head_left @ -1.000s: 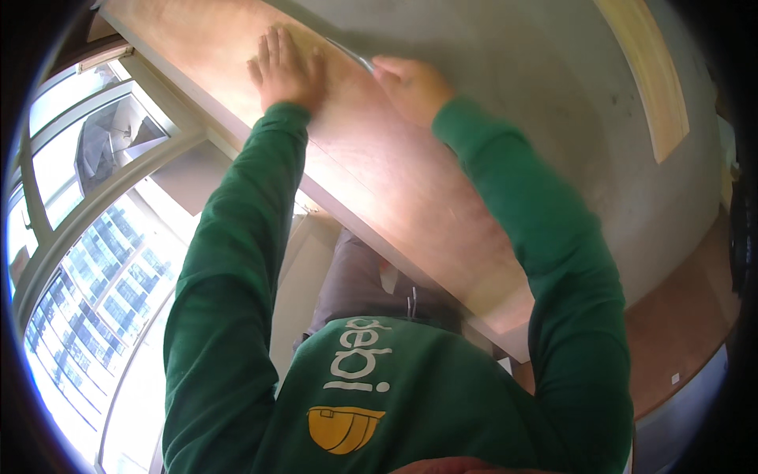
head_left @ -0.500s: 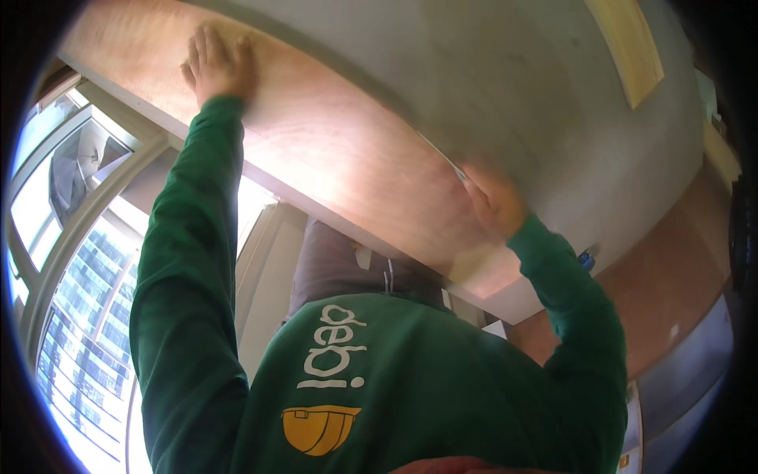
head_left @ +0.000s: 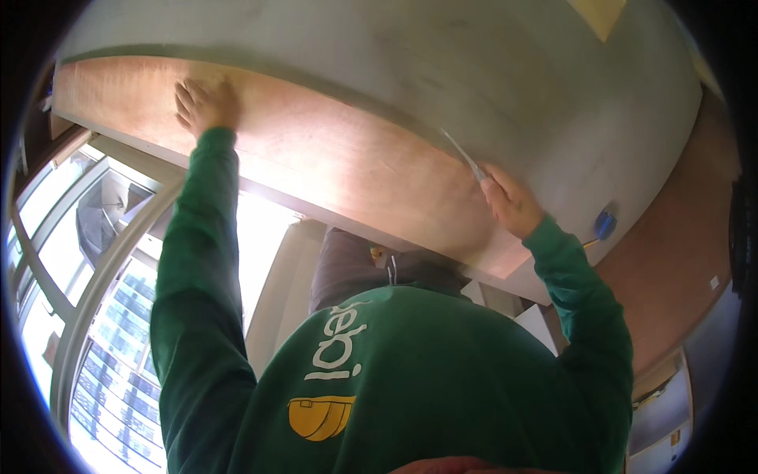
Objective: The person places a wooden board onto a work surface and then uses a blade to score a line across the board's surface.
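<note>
Pressing flat and unclenched on the plywood panel (head_left: 316, 158), the left hand (head_left: 204, 104) steadies it while the right hand (head_left: 509, 204) grasps a thin blade (head_left: 462, 154).

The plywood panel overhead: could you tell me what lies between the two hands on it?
In the head view, only bare reddish-brown plywood panel lies between the left hand and the right hand, which grips a thin blade.

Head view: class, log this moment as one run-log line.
left hand: flat on board | right hand: grips blade tool at the board-ceiling seam | window: left
</note>
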The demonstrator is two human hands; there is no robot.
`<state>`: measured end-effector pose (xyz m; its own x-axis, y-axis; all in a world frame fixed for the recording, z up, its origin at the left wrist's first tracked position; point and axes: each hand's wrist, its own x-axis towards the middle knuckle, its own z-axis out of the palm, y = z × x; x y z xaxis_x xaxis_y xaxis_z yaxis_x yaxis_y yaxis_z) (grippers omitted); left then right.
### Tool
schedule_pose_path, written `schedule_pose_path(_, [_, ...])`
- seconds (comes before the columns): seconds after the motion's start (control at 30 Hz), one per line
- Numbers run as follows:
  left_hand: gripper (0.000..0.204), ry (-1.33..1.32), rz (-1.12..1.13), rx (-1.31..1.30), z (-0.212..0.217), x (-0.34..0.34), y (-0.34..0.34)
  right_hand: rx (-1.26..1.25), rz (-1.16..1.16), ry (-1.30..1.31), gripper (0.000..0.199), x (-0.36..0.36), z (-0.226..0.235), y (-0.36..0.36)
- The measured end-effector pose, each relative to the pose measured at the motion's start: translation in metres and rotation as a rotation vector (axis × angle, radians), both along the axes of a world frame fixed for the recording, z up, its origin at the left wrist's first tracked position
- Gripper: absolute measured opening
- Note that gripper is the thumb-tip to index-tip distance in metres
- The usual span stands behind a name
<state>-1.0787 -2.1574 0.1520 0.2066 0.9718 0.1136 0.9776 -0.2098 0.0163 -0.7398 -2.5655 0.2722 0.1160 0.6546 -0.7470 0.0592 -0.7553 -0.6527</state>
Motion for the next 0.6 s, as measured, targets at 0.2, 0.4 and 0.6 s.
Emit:
schedule_pose_path(0.2, [0.145, 0.295, -0.214, -0.82, 0.082, 0.096, -0.174, 0.176, 0.062, -0.082, 0.036, -0.012, -0.039, 0.024])
schedule_pose_path(0.4, [0.153, 0.309, -0.087, -0.788, 0.086, 0.113, -0.185, 0.428, 0.204, -0.174, 0.032, -0.05, -0.075, 0.109])
schedule_pose_path(0.6, [0.154, 0.315, -0.082, -0.78, 0.081, 0.115, -0.186, 0.252, 0.178, 0.012, 0.028, -0.062, -0.07, 0.15])
